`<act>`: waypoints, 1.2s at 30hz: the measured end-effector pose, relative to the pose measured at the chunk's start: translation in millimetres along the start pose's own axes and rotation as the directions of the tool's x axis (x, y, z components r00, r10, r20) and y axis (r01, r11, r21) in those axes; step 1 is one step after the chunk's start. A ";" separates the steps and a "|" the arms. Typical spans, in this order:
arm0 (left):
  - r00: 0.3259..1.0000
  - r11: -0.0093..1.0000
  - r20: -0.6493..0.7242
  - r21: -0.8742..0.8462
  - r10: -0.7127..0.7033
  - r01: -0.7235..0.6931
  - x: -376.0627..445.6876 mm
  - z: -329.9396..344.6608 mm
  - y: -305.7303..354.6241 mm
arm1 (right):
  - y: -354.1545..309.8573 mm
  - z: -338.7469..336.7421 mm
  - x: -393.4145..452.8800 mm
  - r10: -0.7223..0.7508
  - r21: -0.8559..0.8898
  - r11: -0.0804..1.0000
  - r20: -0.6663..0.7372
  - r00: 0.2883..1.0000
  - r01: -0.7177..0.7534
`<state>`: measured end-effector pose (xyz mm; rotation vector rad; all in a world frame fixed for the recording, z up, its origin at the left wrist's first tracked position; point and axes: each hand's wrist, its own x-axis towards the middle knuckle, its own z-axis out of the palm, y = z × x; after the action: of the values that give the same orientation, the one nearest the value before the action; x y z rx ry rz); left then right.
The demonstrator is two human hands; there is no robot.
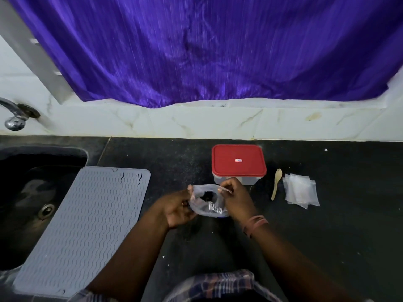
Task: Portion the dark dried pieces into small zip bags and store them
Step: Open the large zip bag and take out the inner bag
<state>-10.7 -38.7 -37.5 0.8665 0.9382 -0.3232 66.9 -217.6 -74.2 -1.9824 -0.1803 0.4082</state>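
Both edges of a clear plastic bag are pinched: its left rim by the curled fingers of the left hand, its right rim by the thumb and fingertips of the right hand, so that the mouth is held apart above the dark speckled counter. Dark dried pieces can be seen inside the bag through the thin, crinkled film. At far left a dark sink is set into the counter, and a grey ribbed rectangular mat is laid partly over its rim. Just behind the bag, a rectangular container with a smooth red lid is placed. To its right lie a pale slender spoon and, beside it, a loose stack of small clear zip bags.
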 end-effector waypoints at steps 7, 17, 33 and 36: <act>0.976 0.984 0.199 -0.132 -0.090 0.118 -5.0 -8.3 -1.7 | -0.4 -9.0 -4.9 0.358 0.518 0.473 0.626 0.693 -0.712; 0.987 0.819 0.026 0.556 0.157 -0.145 -1.2 6.7 -24.3 | 7.4 -21.0 -4.9 0.455 0.633 0.283 0.572 0.682 -0.720; 0.980 0.958 -0.197 -0.285 -0.025 -0.033 -1.1 10.5 -10.8 | 30.5 24.7 -19.6 0.369 0.569 0.639 0.363 0.855 -0.518; 0.980 0.949 -0.192 -0.314 -0.053 -0.010 -0.6 9.3 -16.6 | 18.9 24.6 -19.6 0.510 0.580 0.445 0.462 0.726 -0.682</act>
<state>-15.5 -56.4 -42.7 0.6020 1.1500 -0.1005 38.7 -211.0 -96.7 -1.1160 0.5305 1.0052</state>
